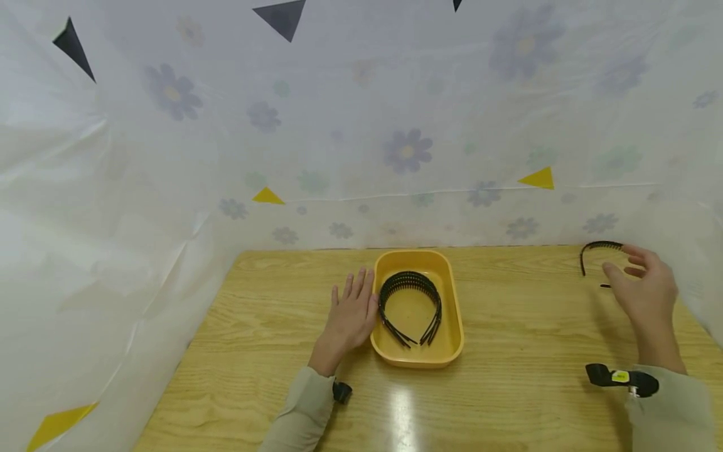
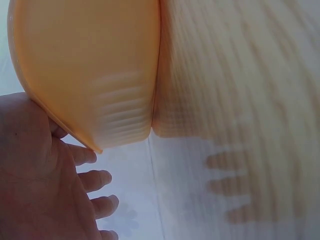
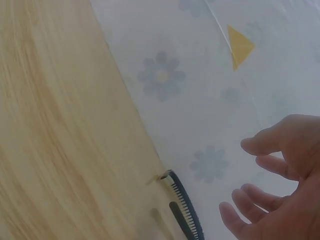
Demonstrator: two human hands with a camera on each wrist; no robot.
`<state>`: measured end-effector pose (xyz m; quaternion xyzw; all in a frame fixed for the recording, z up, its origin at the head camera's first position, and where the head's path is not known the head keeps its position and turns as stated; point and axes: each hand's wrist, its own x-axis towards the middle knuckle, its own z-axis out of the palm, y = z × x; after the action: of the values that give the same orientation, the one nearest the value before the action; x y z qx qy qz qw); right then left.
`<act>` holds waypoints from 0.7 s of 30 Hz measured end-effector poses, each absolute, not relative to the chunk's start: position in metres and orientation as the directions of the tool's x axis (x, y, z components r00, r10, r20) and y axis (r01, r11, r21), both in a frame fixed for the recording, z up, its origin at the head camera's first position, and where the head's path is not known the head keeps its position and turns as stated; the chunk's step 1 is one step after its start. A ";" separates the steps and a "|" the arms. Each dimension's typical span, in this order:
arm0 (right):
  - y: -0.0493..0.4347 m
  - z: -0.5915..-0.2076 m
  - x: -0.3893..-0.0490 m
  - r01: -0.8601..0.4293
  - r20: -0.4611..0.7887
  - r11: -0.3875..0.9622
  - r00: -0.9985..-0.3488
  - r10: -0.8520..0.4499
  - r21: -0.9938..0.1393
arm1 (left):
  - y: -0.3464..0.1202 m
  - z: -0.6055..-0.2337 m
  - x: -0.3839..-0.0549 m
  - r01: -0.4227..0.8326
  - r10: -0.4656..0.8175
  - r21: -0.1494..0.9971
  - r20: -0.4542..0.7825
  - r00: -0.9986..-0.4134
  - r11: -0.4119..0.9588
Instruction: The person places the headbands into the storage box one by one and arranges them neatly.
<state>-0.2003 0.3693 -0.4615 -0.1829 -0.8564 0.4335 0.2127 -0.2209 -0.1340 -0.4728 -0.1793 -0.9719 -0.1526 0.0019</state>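
Observation:
A yellow plastic tray [image 1: 458, 314] sits mid-table, holding several black toothed headbands [image 1: 409, 276] nested together. Against its left side rests my left hand [image 1: 351, 319], fingers straight and pointing away from me. In the left wrist view, the thumb side of that hand [image 2: 40, 170] touches the tray's rim [image 2: 55, 121]. At the far right of the table is another black headband [image 1: 601, 243], partly hidden in the head view by my right hand [image 1: 646, 290]. The right wrist view shows this hand [image 3: 280, 192] with fingers loosely bent and apart, nothing between them, beside the toothed headband [image 3: 186, 207].
The wood-grain table [image 1: 525, 326] reaches back to a white flower-printed sheet [image 1: 350, 144] behind it. The sheet also runs along the left and right sides. Yellow triangles [image 1: 539, 179] and dark triangles [image 1: 284, 19] are stuck on it.

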 end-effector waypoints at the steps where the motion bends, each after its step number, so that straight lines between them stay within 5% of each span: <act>1: 0.371 -0.463 -0.200 0.142 0.188 0.547 -0.844 0.503 -0.825 | -0.135 -0.473 -0.221 0.348 0.347 0.298 0.059 -0.936 0.889; 13: 0.385 -0.479 -0.197 0.333 0.024 0.473 -0.798 0.603 -0.815 | -0.131 -0.467 -0.216 0.345 0.348 0.309 0.048 -0.936 0.886; 21: 0.399 -0.485 -0.198 0.385 0.023 0.487 -0.766 0.642 -0.784 | -0.130 -0.468 -0.215 0.345 0.345 0.320 0.061 -0.937 0.882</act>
<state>-0.1980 0.3985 -0.4848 -0.3031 -0.8476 0.4057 0.1584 -0.2150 -0.1299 -0.4676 -0.1778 -0.9701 -0.1652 0.0010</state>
